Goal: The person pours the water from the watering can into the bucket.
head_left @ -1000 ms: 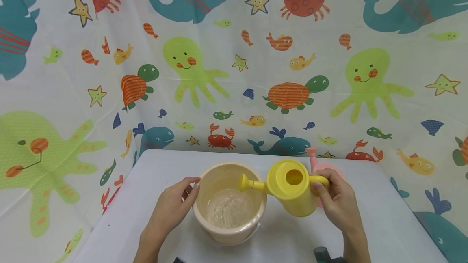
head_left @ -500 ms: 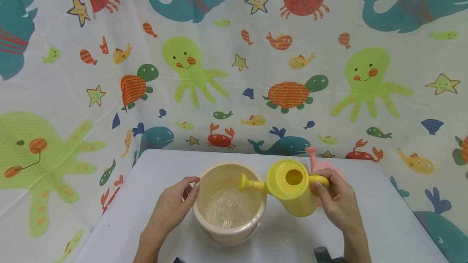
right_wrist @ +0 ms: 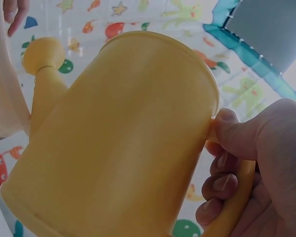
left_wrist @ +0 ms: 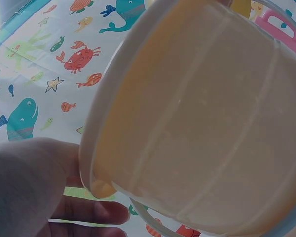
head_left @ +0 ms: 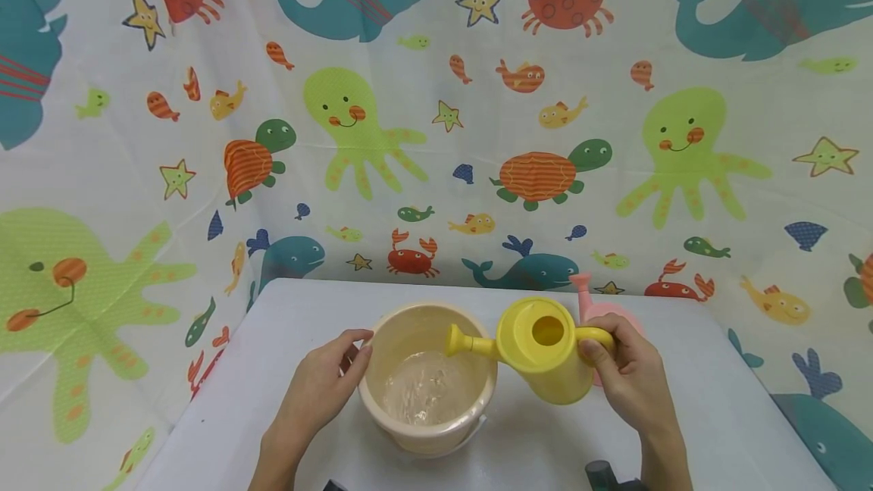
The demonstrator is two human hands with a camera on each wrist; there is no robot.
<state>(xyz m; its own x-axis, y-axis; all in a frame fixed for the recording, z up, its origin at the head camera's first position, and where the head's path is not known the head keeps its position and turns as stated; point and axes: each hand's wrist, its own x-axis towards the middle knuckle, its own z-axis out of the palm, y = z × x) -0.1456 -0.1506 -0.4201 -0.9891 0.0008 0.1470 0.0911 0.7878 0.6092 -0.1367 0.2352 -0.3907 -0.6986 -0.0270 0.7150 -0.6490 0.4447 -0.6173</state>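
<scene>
The yellow can [head_left: 546, 362] and bucket [head_left: 426, 442] show smooth, lightly glossy plastic; the curtain [head_left: 436, 161] looks like creased, matt cloth.

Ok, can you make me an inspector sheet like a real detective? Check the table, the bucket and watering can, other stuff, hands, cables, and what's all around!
Surface: white table, with a small dark speck near its left edge.
Things in use: cream bucket, with what looks like water inside; yellow watering can, spout reaching over the bucket, no stream visible.
Clutter: pink watering can, partly hidden behind the yellow one.
Hands: left hand touches the bucket's rim; right hand grips the yellow can's handle.
Cables: nothing seen.
Surroundings: white sheet printed with sea animals.
</scene>
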